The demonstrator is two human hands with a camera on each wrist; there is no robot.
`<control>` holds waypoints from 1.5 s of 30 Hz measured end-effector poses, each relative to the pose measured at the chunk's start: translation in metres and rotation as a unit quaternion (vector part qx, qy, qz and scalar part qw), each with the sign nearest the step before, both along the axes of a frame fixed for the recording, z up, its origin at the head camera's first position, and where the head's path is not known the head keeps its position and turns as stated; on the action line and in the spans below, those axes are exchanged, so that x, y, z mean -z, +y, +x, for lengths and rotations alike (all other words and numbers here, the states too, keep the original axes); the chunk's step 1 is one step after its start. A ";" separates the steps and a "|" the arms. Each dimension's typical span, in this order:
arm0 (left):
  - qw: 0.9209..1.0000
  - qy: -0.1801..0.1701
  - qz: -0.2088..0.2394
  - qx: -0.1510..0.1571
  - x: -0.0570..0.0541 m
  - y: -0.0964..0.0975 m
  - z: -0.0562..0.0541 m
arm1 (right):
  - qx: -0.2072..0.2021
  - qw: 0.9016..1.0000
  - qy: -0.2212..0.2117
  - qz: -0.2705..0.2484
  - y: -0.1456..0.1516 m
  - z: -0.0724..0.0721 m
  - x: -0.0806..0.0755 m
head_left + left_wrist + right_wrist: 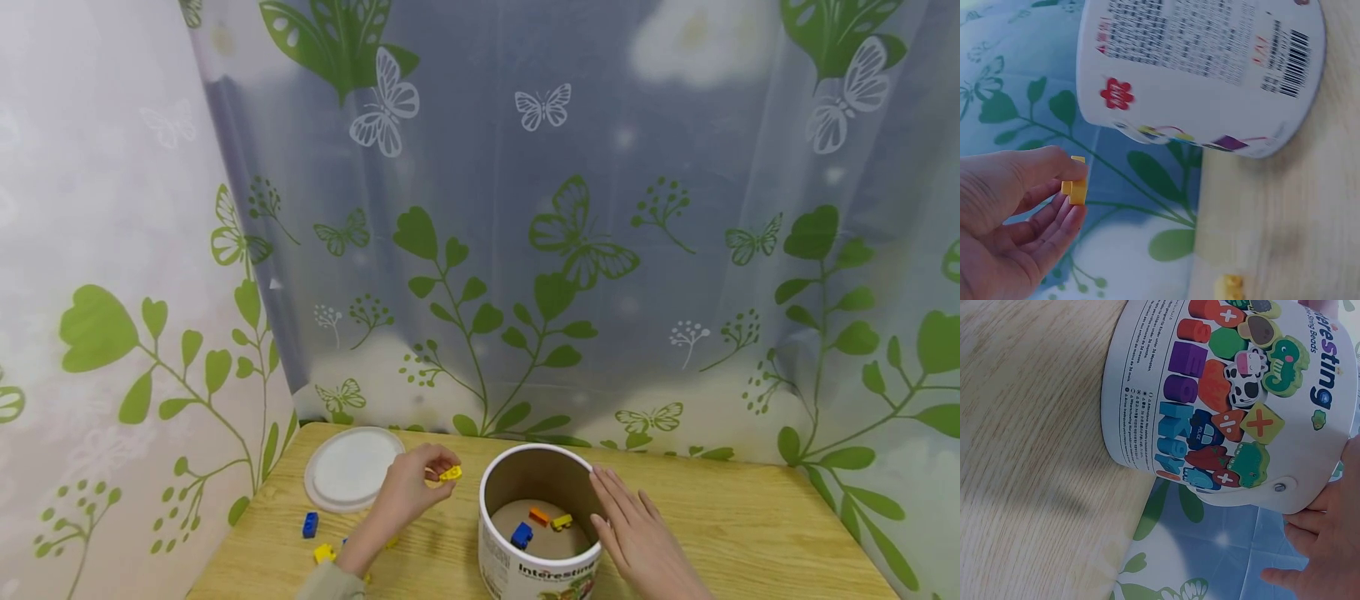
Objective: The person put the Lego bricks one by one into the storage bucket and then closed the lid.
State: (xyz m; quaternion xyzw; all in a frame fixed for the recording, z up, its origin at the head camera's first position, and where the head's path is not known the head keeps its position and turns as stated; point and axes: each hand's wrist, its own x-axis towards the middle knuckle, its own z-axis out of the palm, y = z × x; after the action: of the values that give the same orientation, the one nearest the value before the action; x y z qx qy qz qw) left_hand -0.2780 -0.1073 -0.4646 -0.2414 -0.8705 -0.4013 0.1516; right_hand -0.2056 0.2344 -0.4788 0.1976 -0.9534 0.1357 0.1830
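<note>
A small yellow toy brick (pixel 451 473) is pinched between the thumb and fingers of my left hand (pixel 416 487), just left of the round tub. The left wrist view shows the same yellow brick (pixel 1077 181) at the fingertips. My right hand (pixel 643 533) rests with straight fingers against the right rim of the white printed tub (pixel 491 533). Inside the tub lie a blue brick (pixel 522 535), an orange brick (pixel 538 516) and a yellow brick (pixel 561 522). In the right wrist view the right hand (pixel 1329 531) touches the tub's side near its rim.
A round white lid (pixel 355 469) lies at the back left of the wooden table (pixel 750 525). Near the left forearm are a blue brick (pixel 311 524), a yellow brick (pixel 324 553) and other bricks partly hidden by the arm. A patterned curtain (pixel 480 250) hangs behind the table.
</note>
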 end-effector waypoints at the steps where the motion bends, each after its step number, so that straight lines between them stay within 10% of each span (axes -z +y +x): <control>1: 1.000 0.001 0.000 0.001 -0.002 0.001 0.000 | -0.001 1.000 0.003 0.000 0.000 0.000 0.000; 24: 0.997 0.002 0.011 0.081 -0.038 0.061 -0.001 | -0.001 1.000 0.006 0.007 0.001 -0.002 0.001; 45: 0.991 -0.036 -0.074 0.107 -0.016 0.105 -0.015 | 0.008 1.000 -0.021 0.002 -0.001 -0.001 -0.002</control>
State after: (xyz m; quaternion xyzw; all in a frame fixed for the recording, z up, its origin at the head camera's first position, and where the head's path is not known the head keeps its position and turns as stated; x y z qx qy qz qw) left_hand -0.2930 -0.0020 -0.4490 -0.3289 -0.8721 -0.3577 0.0581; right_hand -0.2067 0.2330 -0.4765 0.1876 -0.9587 0.1368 0.1640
